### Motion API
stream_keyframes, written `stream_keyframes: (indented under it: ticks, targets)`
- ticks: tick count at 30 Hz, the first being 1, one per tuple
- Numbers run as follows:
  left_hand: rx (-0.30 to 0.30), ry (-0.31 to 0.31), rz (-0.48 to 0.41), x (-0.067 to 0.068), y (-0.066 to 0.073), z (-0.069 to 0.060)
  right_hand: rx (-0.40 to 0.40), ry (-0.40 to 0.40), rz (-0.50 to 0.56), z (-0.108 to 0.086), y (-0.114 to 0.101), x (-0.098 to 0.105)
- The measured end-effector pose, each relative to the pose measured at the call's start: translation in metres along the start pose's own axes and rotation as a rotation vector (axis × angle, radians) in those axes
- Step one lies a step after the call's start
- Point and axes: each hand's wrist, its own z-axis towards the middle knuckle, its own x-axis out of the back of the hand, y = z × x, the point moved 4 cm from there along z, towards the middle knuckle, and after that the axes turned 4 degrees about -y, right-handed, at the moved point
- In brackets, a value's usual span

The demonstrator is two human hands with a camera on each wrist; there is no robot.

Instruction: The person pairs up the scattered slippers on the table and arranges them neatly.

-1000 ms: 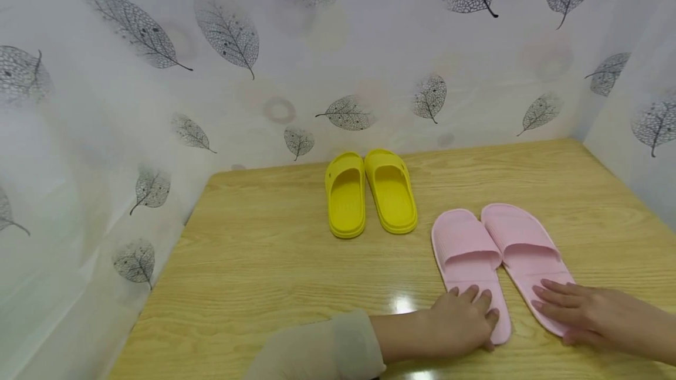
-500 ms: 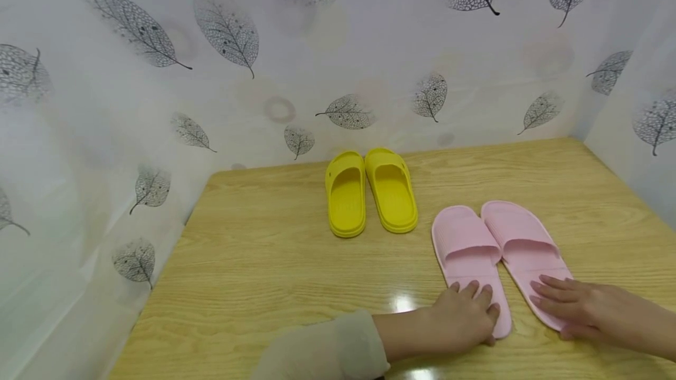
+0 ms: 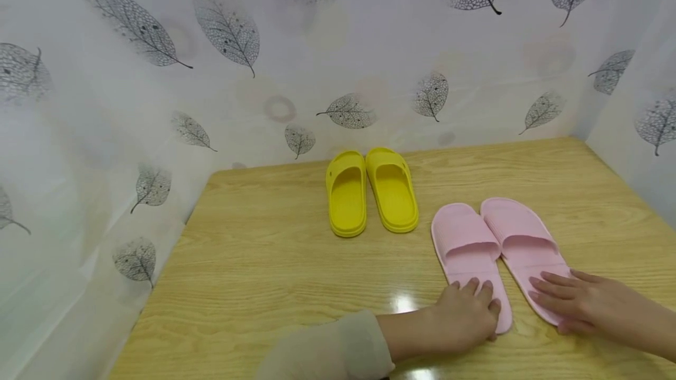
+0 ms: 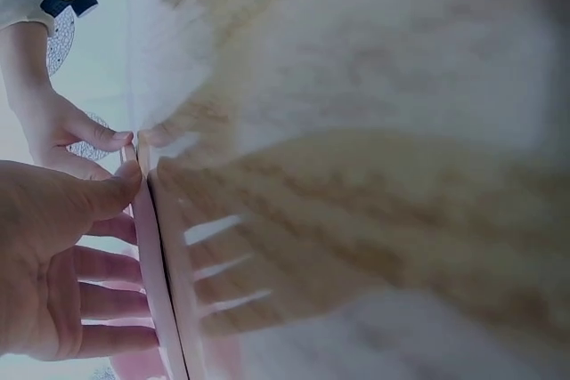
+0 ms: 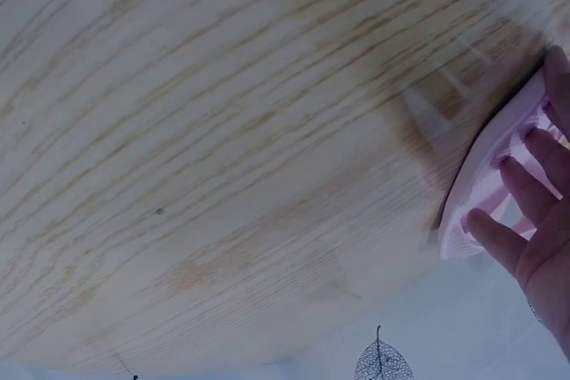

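Two pink slippers lie side by side on the right part of the table, toes pointing away and almost touching, heels apart. On the heel half of the left pink slipper (image 3: 466,236) rests my left hand (image 3: 462,316), its fingers extended over the insole. The left wrist view shows that thumb against the slipper's heel edge. My right hand (image 3: 586,304) lies with straight fingers across the heel of the right pink slipper (image 3: 516,221); its palm is partly off the outer side. Fingers (image 5: 527,189) of the right hand touch the slipper in the right wrist view.
A pair of yellow slippers, the left one (image 3: 347,207) and the right one (image 3: 395,201), stands near the table's back edge. The wood-grain table (image 3: 253,274) meets a leaf-printed sheet (image 3: 369,46) at the back and both sides.
Both pink slippers have slid slightly away from me, with my hands still on them. The yellow slippers stay where they were.
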Motion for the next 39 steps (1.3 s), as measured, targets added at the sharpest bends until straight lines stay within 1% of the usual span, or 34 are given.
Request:
stream_keyframes:
  ticks: [1, 4, 6, 11, 17, 21, 23, 31, 35, 39]
  targets:
    - [0.006, -0.004, 0.003, 0.000, 0.000, 0.000, -0.005, -0.003, -0.002, 0.000, 0.000, 0.000]
    - [0.019, -0.009, 0.015, 0.001, 0.001, 0.000, -0.022, -0.011, 0.040, -0.001, 0.001, 0.000]
    - [0.025, -0.022, 0.008, 0.001, 0.001, 0.001, -0.024, -0.012, 0.054, -0.001, 0.001, 0.000]
    - [0.038, -0.059, -0.010, 0.001, -0.001, 0.002, -0.013, 0.013, 0.048, 0.000, 0.003, -0.002]
    - [0.046, -0.049, -0.024, -0.002, -0.003, 0.006, -0.017, 0.022, 0.066, 0.002, 0.005, -0.003]
    - [0.045, -0.038, -0.026, -0.003, -0.005, 0.008, -0.016, 0.010, 0.099, 0.002, 0.006, -0.003]
    - [0.044, -0.043, -0.034, -0.003, -0.006, 0.009, -0.016, 0.006, 0.118, 0.002, 0.007, -0.004]
    - [0.047, -0.126, -0.094, -0.005, -0.008, 0.012, -0.041, -0.015, 0.149, 0.001, 0.013, -0.008]
    - [0.049, -0.142, -0.122, -0.006, -0.009, 0.014, -0.047, -0.016, 0.159, 0.000, 0.015, -0.009]
    - [0.049, -0.147, -0.118, -0.006, -0.011, 0.015, -0.059, -0.011, 0.154, 0.000, 0.018, -0.010]
